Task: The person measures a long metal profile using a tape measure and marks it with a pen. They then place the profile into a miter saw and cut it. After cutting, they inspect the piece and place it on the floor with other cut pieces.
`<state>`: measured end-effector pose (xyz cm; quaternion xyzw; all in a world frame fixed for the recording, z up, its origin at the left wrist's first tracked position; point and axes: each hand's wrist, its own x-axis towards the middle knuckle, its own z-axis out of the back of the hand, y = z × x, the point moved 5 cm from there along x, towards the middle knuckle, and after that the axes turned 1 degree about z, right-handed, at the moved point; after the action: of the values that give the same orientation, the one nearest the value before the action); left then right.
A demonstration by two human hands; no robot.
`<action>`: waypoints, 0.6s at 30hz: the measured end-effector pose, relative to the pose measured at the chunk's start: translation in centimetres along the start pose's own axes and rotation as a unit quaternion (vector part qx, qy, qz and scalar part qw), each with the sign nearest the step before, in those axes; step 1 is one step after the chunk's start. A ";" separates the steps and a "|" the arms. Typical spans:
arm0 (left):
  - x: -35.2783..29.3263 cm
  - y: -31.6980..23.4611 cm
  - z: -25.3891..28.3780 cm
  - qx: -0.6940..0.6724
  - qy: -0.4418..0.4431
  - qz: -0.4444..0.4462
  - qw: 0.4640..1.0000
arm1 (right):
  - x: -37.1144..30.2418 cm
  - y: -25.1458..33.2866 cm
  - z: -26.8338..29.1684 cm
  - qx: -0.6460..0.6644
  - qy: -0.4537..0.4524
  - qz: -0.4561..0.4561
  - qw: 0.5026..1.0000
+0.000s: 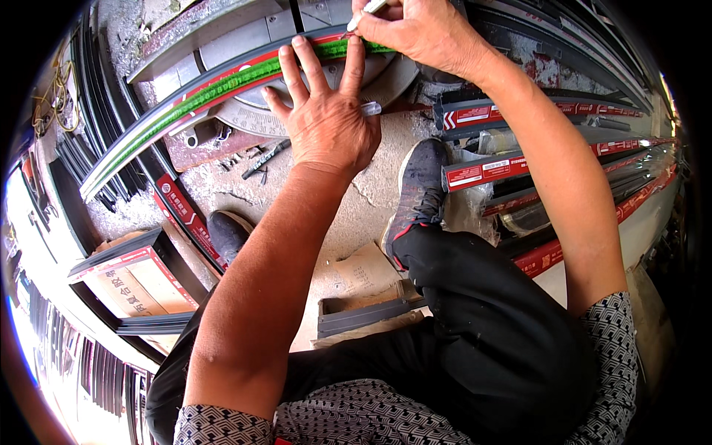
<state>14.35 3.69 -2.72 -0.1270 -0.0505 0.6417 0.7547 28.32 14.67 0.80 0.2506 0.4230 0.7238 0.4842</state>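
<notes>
My left hand [322,115] lies with fingers spread across a green measuring tape [215,90], pressing it against a long dark strip with a red band [237,67]. A small translucent white piece [371,109] pokes out beside this hand; whether the hand holds it is hidden. At the top, my right hand [419,30] pinches a white pen [363,13], its tip down at the strip just right of my left fingers. Strip and tape lie across a round metal saw base [256,119] with an angle scale.
Long dark profiles with red labels [482,172] stack at the right; more black profiles [104,89] lean at the left. A black marker [267,158] lies on the floor near my shoes [423,185]. A dark frame with a cardboard panel [137,285] sits lower left, a grey frame piece [356,315] below centre.
</notes>
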 end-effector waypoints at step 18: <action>0.0 0.0 -0.1 -0.007 -0.001 0.002 1.000 | 0.0 -0.2 -0.1 0.000 0.002 -0.010 1.000</action>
<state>14.37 3.69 -2.87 -0.1312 -0.0553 0.6431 0.7525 28.31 14.65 0.58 0.2452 0.4265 0.7192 0.4905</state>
